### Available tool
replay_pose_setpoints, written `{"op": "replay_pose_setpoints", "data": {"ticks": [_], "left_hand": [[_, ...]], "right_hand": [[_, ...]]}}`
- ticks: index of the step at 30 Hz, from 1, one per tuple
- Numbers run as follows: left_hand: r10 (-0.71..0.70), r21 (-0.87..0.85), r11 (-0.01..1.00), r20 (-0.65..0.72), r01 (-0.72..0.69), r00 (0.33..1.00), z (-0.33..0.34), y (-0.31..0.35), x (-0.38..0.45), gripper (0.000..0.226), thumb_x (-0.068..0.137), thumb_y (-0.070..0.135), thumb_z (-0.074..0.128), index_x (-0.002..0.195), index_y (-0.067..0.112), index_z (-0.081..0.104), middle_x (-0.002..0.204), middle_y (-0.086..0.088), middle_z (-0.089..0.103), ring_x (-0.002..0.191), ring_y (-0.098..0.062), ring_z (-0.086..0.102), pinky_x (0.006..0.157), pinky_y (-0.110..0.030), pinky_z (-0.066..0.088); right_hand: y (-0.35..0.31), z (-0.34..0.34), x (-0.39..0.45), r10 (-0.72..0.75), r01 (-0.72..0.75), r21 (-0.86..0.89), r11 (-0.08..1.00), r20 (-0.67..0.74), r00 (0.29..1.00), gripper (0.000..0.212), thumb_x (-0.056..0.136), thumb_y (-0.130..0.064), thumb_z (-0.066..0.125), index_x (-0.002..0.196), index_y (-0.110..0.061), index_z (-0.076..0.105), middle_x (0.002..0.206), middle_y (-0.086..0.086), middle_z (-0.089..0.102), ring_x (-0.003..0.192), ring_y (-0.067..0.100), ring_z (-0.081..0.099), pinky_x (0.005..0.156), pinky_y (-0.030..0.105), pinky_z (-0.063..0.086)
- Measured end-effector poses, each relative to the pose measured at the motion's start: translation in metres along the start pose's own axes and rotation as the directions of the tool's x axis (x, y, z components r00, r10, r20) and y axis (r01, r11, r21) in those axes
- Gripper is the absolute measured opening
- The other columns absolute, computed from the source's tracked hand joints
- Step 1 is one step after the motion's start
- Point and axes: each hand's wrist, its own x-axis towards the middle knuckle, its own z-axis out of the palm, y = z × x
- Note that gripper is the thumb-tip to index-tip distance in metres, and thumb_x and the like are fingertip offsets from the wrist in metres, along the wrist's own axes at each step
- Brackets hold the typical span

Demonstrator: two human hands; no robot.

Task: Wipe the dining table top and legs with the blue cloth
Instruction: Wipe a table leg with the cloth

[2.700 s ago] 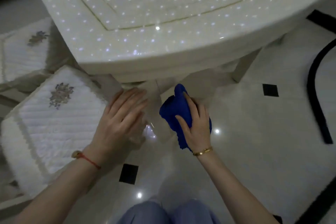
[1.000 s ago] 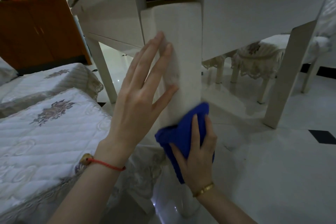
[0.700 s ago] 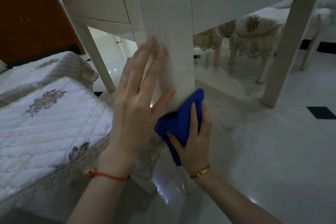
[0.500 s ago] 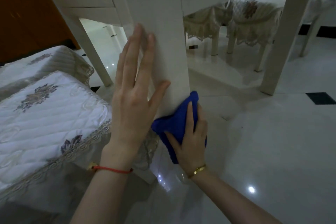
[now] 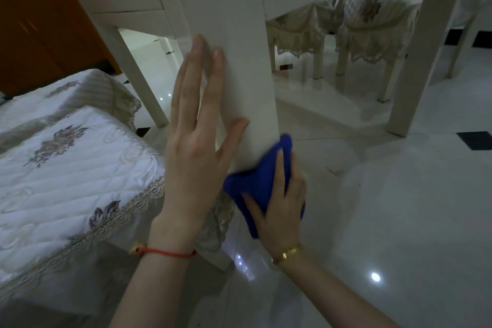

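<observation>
Wiping table leg (image 5: pixel 234 42) low down.
Right hand (image 5: pixel 283 202) fingers (image 5: pixel 279 168) pressing blue cloth (image 5: pixel 255 184) against leg; left hand (image 5: pixel 197 146) flat, fingers straight, holding nothing.

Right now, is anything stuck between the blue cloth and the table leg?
Nothing visible. The right hand presses the blue cloth straight against the table leg. The left hand rests flat on the leg higher up, beside the cloth, not in its way.

The near table leg (image 5: pixel 234 61) stands centre, with the left hand (image 5: pixel 198 146) flat against its left face and the right hand (image 5: pixel 279 194) pressing the cloth (image 5: pixel 255 184) low on its front. A cushioned seat (image 5: pixel 66 168) lies left; two more legs (image 5: pixel 415 61) stand behind, with what seem to be covered chairs (image 5: pixel 367 18) beyond.
</observation>
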Motion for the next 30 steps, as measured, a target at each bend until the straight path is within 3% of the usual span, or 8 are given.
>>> {"op": "replay_pose_setpoints", "data": {"ticks": [4,7,11,13,18,21,26,30], "left_hand": [[0.002,-0.001,1.000,0.001,-0.002,1.000,0.000,-0.002,0.002,0.064,0.097,0.018,0.060,0.146,-0.007,0.028,0.154,-0.012,0.010,0.149,-0.029,0.014,0.121,-0.046,0.025],[-0.004,0.000,1.000,-0.003,0.004,1.000,-0.001,-0.003,0.001,0.064,0.097,0.019,0.060,0.146,-0.005,0.028,0.155,-0.011,0.010,0.150,-0.027,0.014,0.121,-0.047,0.025],[-0.021,-0.002,1.000,-0.020,0.021,1.000,0.003,-0.001,-0.011,0.062,0.098,0.022,0.059,0.147,-0.001,0.028,0.156,-0.011,0.014,0.150,-0.023,0.016,0.117,-0.051,0.031],[-0.026,0.005,1.000,-0.007,0.026,1.000,0.007,0.000,-0.022,0.063,0.098,0.023,0.059,0.147,0.000,0.027,0.156,-0.010,0.014,0.150,-0.022,0.016,0.117,-0.052,0.031],[-0.048,0.019,0.999,0.051,0.047,0.998,0.015,0.004,-0.049,0.062,0.098,0.019,0.059,0.147,0.000,0.027,0.157,-0.009,0.014,0.150,-0.018,0.014,0.118,-0.050,0.030],[-0.067,-0.005,0.998,0.076,0.067,0.995,0.018,0.003,-0.057,0.061,0.097,0.017,0.060,0.147,0.000,0.029,0.157,-0.009,0.013,0.150,-0.016,0.013,0.121,-0.043,0.026],[-0.069,0.000,0.998,0.080,0.070,0.994,0.022,0.002,-0.060,0.069,0.092,0.014,0.066,0.148,0.001,0.026,0.156,-0.007,0.010,0.150,-0.018,0.011,0.123,-0.037,0.020],[-0.089,-0.009,0.996,0.080,0.090,0.993,0.024,0.002,-0.061,0.068,0.093,0.014,0.066,0.147,-0.001,0.027,0.156,-0.008,0.010,0.150,-0.018,0.011,0.124,-0.036,0.019]], "right_hand": [[-0.028,-0.005,0.050,-0.097,0.103,0.049,0.993,-0.120,0.988,0.081,0.088,-0.061,0.050,0.149,-0.021,0.015,0.152,0.019,0.024,0.131,0.029,0.036,0.108,0.037,0.029],[-0.002,0.001,0.028,-0.124,0.126,0.041,0.991,-0.061,0.990,0.084,0.087,-0.060,0.053,0.151,-0.023,0.011,0.152,0.016,0.022,0.130,0.030,0.036,0.108,0.036,0.031],[0.040,0.006,-0.040,0.009,-0.002,-0.059,0.998,0.119,0.993,0.081,0.093,-0.065,0.031,0.153,-0.027,-0.007,0.150,0.014,0.023,0.125,0.028,0.036,0.098,0.050,0.047],[0.043,0.003,-0.049,0.055,-0.045,-0.079,0.996,0.135,0.989,0.077,0.094,-0.066,0.024,0.153,-0.027,-0.009,0.149,0.013,0.025,0.122,0.026,0.037,0.096,0.051,0.048],[0.000,-0.001,0.004,-0.030,0.030,0.038,0.999,-0.011,1.000,0.079,0.092,-0.061,0.040,0.152,-0.025,0.003,0.152,0.014,0.020,0.127,0.029,0.038,0.106,0.036,0.030],[0.009,0.004,0.002,-0.029,0.029,0.074,0.997,0.000,1.000,0.081,0.090,-0.063,0.044,0.152,-0.028,0.004,0.152,0.013,0.020,0.130,0.027,0.036,0.110,0.032,0.027],[0.056,0.008,-0.073,0.180,-0.177,-0.036,0.984,0.245,0.953,0.084,0.089,-0.074,0.024,0.150,-0.034,-0.017,0.149,0.021,0.032,0.122,0.023,0.035,0.098,0.054,0.047],[0.036,0.004,-0.045,0.106,-0.108,0.006,0.994,0.160,0.981,0.080,0.091,-0.070,0.021,0.151,-0.029,-0.011,0.146,0.019,0.032,0.118,0.025,0.036,0.100,0.047,0.044]]}}
